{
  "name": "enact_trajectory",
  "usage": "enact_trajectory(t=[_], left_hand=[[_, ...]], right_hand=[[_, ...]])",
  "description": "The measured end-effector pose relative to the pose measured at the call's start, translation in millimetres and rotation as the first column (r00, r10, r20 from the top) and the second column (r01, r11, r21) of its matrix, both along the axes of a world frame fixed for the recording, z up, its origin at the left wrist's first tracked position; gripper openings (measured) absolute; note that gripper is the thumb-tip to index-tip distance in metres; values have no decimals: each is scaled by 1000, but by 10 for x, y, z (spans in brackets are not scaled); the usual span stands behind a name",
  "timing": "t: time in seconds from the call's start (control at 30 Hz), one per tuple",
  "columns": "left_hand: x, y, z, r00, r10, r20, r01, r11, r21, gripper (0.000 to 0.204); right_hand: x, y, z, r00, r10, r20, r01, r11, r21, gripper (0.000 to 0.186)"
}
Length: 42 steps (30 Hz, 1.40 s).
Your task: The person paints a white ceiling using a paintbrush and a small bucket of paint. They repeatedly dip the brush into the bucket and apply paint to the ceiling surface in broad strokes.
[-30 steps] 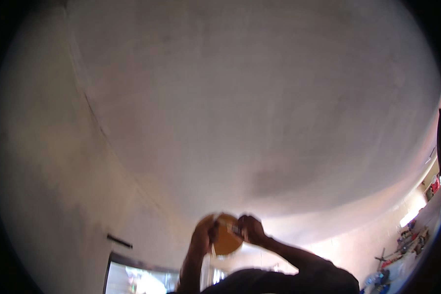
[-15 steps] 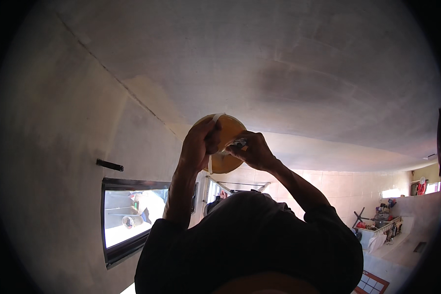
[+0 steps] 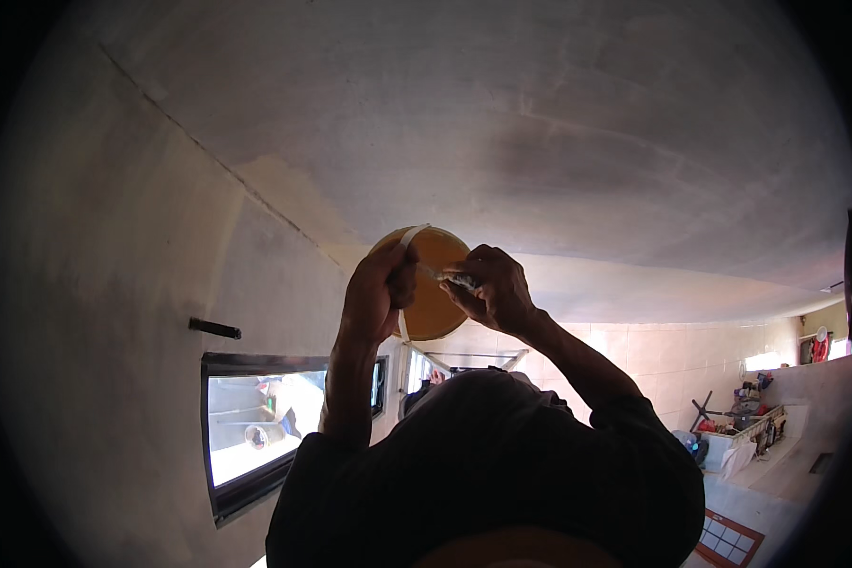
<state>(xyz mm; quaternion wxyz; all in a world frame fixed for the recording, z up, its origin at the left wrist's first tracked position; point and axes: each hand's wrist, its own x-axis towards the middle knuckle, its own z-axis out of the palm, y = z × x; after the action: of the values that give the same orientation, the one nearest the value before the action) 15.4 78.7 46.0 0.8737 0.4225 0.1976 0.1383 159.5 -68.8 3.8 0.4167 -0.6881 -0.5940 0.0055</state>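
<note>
My raised arms meet at a round amber-yellow thing point(image 3: 437, 317) with a white band point(image 3: 413, 235) across its left part. What kind of thing it is I cannot tell. My left hand point(image 3: 377, 293) is closed over the white band, its fingers curled in front of the amber surface. To the right, my right hand point(image 3: 500, 292) pinches a small crumpled silvery-white piece point(image 3: 461, 280) between thumb and fingers. A thin pale strand point(image 3: 428, 272) runs from that piece toward the left hand. Shadow hides much of the left fingertips.
A dark-framed window point(image 3: 265, 426) is at the lower left, with a short black bar point(image 3: 215, 328) above it. Large grey plastered surfaces meet along a dark seam point(image 3: 199, 147). A cluttered pale trough point(image 3: 743, 431) and a red-framed grid panel point(image 3: 729, 540) are at the right.
My left hand has shifted slightly left and down along the white band. The right hand has turned a little, still pinching the silvery piece. The pale strand between the hands shows more clearly.
</note>
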Motion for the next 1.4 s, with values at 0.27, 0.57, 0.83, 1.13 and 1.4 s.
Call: enact_trajectory(t=[0.27,0.57,0.83,1.13,1.4], left_hand=[[13,-6,-56,1000,-16,21,17,999,-35,25],[-64,-69,-32,994,23,-104,-23,1000,-3,29],[-34,-50,-42,1000,-25,5,24,998,52,27],[94,0,-82,997,-72,43,68,993,93,27],[-18,-5,-89,997,4,-78,-2,1000,22,29]], right_hand=[[-129,58,-168,832,-17,-554,-126,968,-219,19],[-52,80,-75,992,-18,126,0,990,140,27],[-68,55,-26,990,-83,-114,86,996,27,21],[-22,94,-39,827,64,-559,-239,939,-246,19],[7,38,-84,999,4,-50,1,994,113,25]])
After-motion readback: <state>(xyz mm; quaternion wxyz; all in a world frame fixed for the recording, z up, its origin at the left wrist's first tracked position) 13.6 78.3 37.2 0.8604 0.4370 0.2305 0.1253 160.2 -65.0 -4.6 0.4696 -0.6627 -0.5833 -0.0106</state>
